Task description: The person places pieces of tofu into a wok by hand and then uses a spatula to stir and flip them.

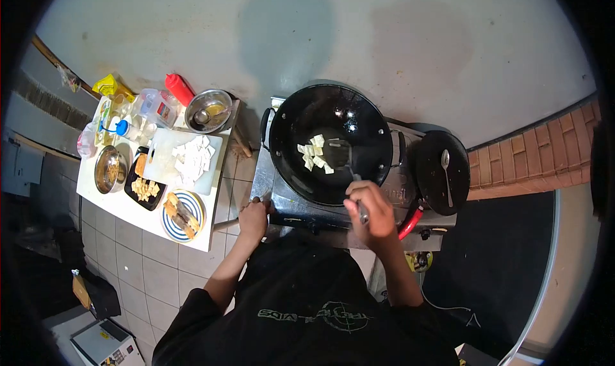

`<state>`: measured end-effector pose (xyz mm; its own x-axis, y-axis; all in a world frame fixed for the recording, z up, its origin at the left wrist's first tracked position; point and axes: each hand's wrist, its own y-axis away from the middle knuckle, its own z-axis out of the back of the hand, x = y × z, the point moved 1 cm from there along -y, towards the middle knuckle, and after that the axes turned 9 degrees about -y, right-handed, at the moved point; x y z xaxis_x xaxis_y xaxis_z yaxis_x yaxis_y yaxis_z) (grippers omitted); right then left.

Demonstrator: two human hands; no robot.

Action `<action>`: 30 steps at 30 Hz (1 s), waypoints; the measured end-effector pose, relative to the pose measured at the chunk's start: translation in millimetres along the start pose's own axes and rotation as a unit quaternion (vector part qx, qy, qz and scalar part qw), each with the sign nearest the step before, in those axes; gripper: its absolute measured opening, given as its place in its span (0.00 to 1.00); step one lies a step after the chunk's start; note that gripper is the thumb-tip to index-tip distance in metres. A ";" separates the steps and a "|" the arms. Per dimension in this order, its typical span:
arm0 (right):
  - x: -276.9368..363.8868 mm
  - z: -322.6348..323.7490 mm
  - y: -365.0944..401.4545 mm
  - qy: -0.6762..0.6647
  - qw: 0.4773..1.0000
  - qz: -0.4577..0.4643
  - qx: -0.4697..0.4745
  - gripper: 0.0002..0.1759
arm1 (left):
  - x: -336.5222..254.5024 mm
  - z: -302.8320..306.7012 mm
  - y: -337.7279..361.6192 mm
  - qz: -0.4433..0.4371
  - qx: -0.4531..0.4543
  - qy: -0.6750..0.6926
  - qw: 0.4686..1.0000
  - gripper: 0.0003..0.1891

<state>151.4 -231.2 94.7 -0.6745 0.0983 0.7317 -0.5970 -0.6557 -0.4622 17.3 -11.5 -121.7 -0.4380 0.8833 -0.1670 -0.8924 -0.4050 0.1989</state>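
**R hand** (371, 213): fingers closed tight round the near end of the long-handled metal spatula (341, 153), thumb on top. The blade lies fwd of my fingertips, low in the round black wok (291, 119). It sits just beside the pile of pale square-cut cubes (315, 153); contact cannot be confirmed.

**Handling (est.):**
- Spatula: stiff, light, weight biased to the blade. Shaft is thin, prob. slick w/ oil and warmer toward the blade. Hold pt: the handle end farthest from the blade.
- Cubes: look soft and fragile, likely to crumble under a hard push. Slide the blade beneath; do not press.
- Wok: heavy, prob. hot. No bare-finger contact w/ the wall.

**L hand** (254, 217): rests on the front-left corner of the steel gas stove (282, 207). Cannot tell whether the fingers clamp the edge or only lie on it.

**Surroundings:**
- Right of my R fingers: flat round black lid (428, 190) w/ a metal spoon (445, 167) on top.
- Left of my L fingers, well apart: white cutting board (160, 158) carrying more pale cut pieces.
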 end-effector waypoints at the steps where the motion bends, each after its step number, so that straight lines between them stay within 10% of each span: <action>1: 1.2 -5.5 2.6 -0.003 1.000 0.003 0.003 0.13 | -1.7 -1.7 1.0 0.011 -0.009 -0.001 1.000 0.06; 10: -9.1 -32.0 5.9 -0.044 0.997 0.005 0.058 0.11 | -8.9 8.6 8.0 0.030 -0.011 0.000 0.999 0.07; 30: -89.6 40.6 -49.5 0.066 0.980 -0.133 -0.129 0.12 | -8.0 8.5 6.1 0.063 0.005 0.021 0.998 0.09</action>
<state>259.0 -237.9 72.3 -0.5198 0.3477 0.7803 -0.8383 -0.3837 -0.3874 16.2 -19.1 -111.0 -0.5507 0.8151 -0.1798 -0.8292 -0.5095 0.2300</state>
